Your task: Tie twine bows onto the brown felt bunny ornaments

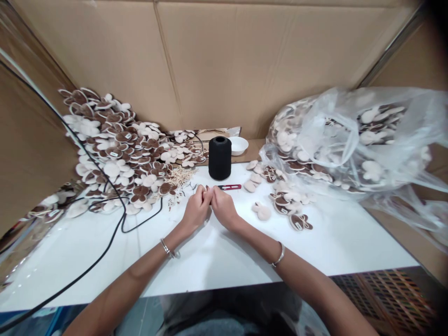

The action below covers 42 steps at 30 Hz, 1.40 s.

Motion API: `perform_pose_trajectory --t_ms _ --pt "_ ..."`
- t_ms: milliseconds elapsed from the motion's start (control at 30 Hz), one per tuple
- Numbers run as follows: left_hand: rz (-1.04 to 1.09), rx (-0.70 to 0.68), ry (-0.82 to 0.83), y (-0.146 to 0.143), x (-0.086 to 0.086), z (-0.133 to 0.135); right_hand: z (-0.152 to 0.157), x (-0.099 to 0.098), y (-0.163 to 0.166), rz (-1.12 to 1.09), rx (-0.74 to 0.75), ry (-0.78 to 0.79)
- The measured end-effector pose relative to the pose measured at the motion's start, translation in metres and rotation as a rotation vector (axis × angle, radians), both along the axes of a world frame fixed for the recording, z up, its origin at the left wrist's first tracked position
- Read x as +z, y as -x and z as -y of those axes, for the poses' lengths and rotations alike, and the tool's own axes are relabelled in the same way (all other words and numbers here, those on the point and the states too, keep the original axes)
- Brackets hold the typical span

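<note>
Pinching a small item (205, 191) too fine to identify or to show an axis, the left hand (196, 208) and right hand (224, 207) are closed, fingertips meeting above the white table (87, 266). Leftward lie brown-and-cream mouse-shaped felt pieces (119, 154) and tan ties (180, 178). Ahead stands a black thread spool (220, 158); red thread snips (229, 187) lie crosswise beside it. Rightward, more pieces fill a clear plastic bag (350, 140). Their small labels are illegible.

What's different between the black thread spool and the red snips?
The black thread spool stands upright, while the red snips lie flat. The spool is bulky and cylindrical; the snips are thin and narrow. The spool is black; the snips are mostly red. Both sit on the white table, just beyond the right hand.
</note>
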State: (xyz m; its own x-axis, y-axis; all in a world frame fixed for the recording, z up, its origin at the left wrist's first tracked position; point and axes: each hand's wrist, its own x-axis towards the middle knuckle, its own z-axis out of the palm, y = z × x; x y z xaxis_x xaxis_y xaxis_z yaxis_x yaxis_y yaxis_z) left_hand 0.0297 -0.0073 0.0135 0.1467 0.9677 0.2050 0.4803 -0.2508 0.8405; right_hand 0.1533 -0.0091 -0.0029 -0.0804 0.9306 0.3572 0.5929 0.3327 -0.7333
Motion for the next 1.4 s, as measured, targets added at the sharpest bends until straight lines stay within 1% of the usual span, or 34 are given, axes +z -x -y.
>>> perform_pose_trajectory --t_ms 67,133,200,267,367,467,533,600,667,733,800,867,900,933,1067,1100,1167,1267,1400 --pt "-0.099 0.025 -0.021 -0.001 0.001 0.002 0.000 0.001 0.001 0.041 -0.015 -0.017" --pt "-0.188 0.059 -0.050 -0.001 0.001 0.002 0.001 0.001 0.003 0.002 -0.023 -0.005" --pt "-0.278 0.096 -0.080 0.000 -0.001 0.000 0.000 0.001 0.005 -0.115 -0.015 0.044" --pt "-0.356 0.118 -0.100 0.002 -0.004 -0.003 -0.002 0.000 0.006 -0.290 0.019 0.127" --pt "-0.414 0.120 -0.121 0.006 -0.008 -0.006 -0.006 -0.002 0.006 -0.532 0.119 0.317" --pt "-0.395 0.115 -0.143 0.008 -0.010 -0.008 -0.011 -0.002 0.004 -0.698 0.253 0.548" --pt "-0.345 0.114 -0.147 0.008 -0.010 -0.008 -0.012 -0.001 0.004 -0.834 0.300 0.646" --pt "-0.287 0.113 -0.139 0.006 -0.010 -0.008 -0.010 0.001 0.006 -0.981 0.286 0.681" --pt "-0.234 0.111 -0.125 0.003 -0.011 -0.008 -0.007 0.004 0.010 -1.104 0.241 0.686" --pt "-0.192 0.114 -0.113 0.000 -0.012 -0.007 -0.004 0.005 0.016 -1.194 0.188 0.692" --pt "-0.155 0.125 -0.101 -0.003 -0.013 -0.007 -0.004 0.005 0.020 -1.230 0.147 0.702" --pt "-0.115 0.126 -0.091 -0.002 -0.012 -0.008 -0.004 0.004 0.021 -1.170 0.125 0.677" --pt "-0.097 0.119 -0.093 -0.001 -0.011 -0.009 -0.005 0.004 0.019 -1.088 0.116 0.629" --pt "-0.082 0.105 -0.099 0.001 -0.010 -0.010 -0.006 0.004 0.017 -0.969 0.111 0.548" --pt "-0.055 0.032 -0.108 0.010 -0.004 -0.014 -0.009 0.006 0.001 -0.270 0.085 0.088" --pt "-0.057 0.021 -0.092 0.012 -0.003 -0.014 -0.009 0.007 -0.002 -0.120 0.064 0.011" --pt "-0.069 0.001 -0.052 0.014 -0.003 -0.014 -0.010 0.007 -0.006 0.095 0.024 -0.081" --pt "-0.051 -0.013 -0.010 0.012 -0.006 -0.012 -0.011 0.007 -0.006 0.256 0.012 -0.159" --pt "0.003 0.051 -0.008 0.006 -0.007 -0.007 -0.009 0.008 -0.002 0.342 0.009 -0.238"
